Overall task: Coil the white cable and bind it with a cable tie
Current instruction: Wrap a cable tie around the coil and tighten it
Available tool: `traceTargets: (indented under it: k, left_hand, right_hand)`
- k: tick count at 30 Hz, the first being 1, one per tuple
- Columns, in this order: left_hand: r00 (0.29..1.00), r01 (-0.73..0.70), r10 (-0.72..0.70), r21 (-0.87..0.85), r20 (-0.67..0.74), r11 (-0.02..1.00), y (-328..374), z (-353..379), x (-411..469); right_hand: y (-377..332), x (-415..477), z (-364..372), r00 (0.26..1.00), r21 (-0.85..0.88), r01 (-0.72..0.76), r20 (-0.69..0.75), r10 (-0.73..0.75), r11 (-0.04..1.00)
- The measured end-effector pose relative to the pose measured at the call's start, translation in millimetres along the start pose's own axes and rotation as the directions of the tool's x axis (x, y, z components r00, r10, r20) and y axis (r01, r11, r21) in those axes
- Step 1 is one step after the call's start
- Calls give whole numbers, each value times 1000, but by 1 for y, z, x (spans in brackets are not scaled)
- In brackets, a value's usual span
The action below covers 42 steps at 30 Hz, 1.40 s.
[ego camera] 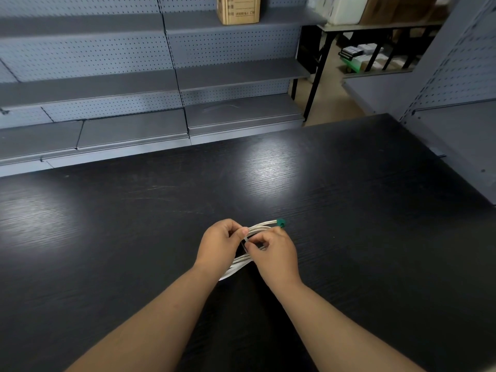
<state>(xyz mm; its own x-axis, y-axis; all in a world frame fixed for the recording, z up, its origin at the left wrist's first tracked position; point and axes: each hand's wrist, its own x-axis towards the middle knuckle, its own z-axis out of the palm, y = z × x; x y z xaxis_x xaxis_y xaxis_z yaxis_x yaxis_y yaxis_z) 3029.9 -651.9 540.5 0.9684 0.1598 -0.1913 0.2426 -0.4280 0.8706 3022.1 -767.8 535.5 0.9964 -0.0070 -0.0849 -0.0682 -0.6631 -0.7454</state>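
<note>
The white cable is folded into a long, flat bundle held just above the black table. A green connector tips its far end. My left hand grips the bundle around its middle, thumb on top. My right hand pinches something thin at the middle of the bundle between thumb and forefinger; whether it is the cable tie or a cable strand is too small to tell. The near end of the bundle shows between my wrists.
Grey pegboard shelving runs along the far side of the table, with a cardboard box on an upper shelf. More grey shelving stands at the right. A black-legged table with boxes is behind.
</note>
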Motion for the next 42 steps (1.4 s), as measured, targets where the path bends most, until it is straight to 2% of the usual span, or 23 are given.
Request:
traceTargets:
  k: [5,12,20,24,27,32,34,38,42]
  left_hand:
    - [1000,-3,3,21,-11,1000,1,-1,-1]
    - [1000,8,-9,-33,-21,999,1,-3,1]
    - [1000,-9,10,-49,10,999,0,-4,0]
    - [999,-21,23,-46,30,999,1,-5,-1]
    - [999,-41,42,-35,33,999,2,-6,-3]
    - [999,-18,19,-31,29,999,3,-6,-2]
    - [999,-13,14,-30,33,999,3,-6,-2]
    - [999,-6,7,-44,37,999,1,-7,-2]
    - [999,-9,11,-50,39,999,1,-7,-2]
  right_hand:
    - [0,0,-1,1000,-47,18,13,-17,999]
    - [-2,-1,-3,997,-105,69,51,-64,992]
    - [-4,6,-11,994,-25,81,80,-79,996]
    - [-6,9,-16,989,-80,117,98,-109,990]
    - [-7,8,-18,983,-184,181,40,-177,966]
    - [-3,12,-31,924,-300,272,-183,-335,914]
    - [-2,17,-37,939,-270,219,-203,-278,938]
    - [1,22,-42,987,-179,118,-85,-135,977]
    - [1,16,-46,995,-34,100,-24,-101,994]
